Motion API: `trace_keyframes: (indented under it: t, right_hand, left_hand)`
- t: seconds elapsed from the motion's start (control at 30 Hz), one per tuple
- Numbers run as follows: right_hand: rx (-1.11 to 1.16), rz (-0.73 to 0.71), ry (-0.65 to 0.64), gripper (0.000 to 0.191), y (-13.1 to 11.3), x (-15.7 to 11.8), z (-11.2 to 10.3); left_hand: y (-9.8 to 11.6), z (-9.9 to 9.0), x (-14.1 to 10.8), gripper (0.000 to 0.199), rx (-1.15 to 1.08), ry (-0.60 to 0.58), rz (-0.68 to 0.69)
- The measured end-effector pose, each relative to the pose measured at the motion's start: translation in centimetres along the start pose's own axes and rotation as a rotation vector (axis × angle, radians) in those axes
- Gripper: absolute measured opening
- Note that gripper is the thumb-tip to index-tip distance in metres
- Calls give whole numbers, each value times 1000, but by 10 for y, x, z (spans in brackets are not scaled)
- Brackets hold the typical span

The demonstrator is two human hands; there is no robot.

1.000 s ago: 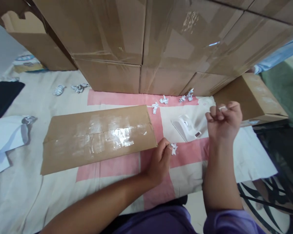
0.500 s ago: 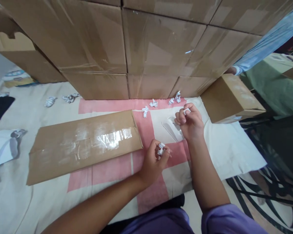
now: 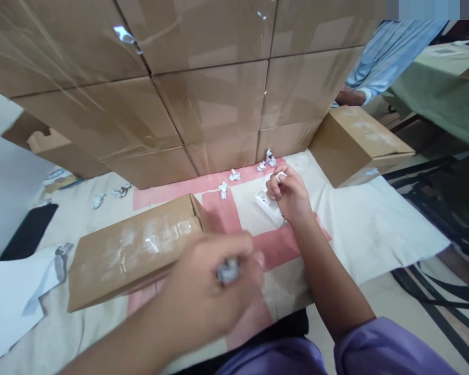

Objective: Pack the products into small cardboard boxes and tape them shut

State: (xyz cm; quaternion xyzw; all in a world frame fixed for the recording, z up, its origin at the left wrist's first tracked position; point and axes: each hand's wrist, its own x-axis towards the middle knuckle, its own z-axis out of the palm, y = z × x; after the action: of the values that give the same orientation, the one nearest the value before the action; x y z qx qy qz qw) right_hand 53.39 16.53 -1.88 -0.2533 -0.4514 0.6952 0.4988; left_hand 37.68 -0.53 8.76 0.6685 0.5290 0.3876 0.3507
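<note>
Left hand up close and blurred, fingers curled inward, forearm angling in from the lower left; right hand farther out, fingers folded toward the palm, forearm slanting up from a purple sleeve.

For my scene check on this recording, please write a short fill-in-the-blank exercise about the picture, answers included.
The right hand is farther from the camera than the ____ hand.
The taped cardboard box lies on cloth patterned in off-white and ____.
The co-worker's sleeve is light ____.
The wearer's own sleeve is ____.

Missing words: left; pink; blue; purple.
</note>
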Motion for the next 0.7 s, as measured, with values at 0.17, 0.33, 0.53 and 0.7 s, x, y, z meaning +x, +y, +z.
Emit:
trace_keyframes:
  t: [0.17, 0.33, 0.53, 0.7]
  right_hand:
    - [47, -18, 9, 26, -3, 0, -1]
    - [83, -45, 69, 28, -5, 5, -7]
    - [138, -16, 132, 33, -2, 9, -12]
    - [145, -2, 141, 33, -1, 9, -11]
  left_hand:
    - [1, -55, 80, 22, 434, 106, -45]
    - [-61, -81, 161, 13, 584, -103, -54]
    - [-102, -79, 190, 29, 930, -414, -173]
    - [-99, -66, 188, 26, 1050, -434, -184]
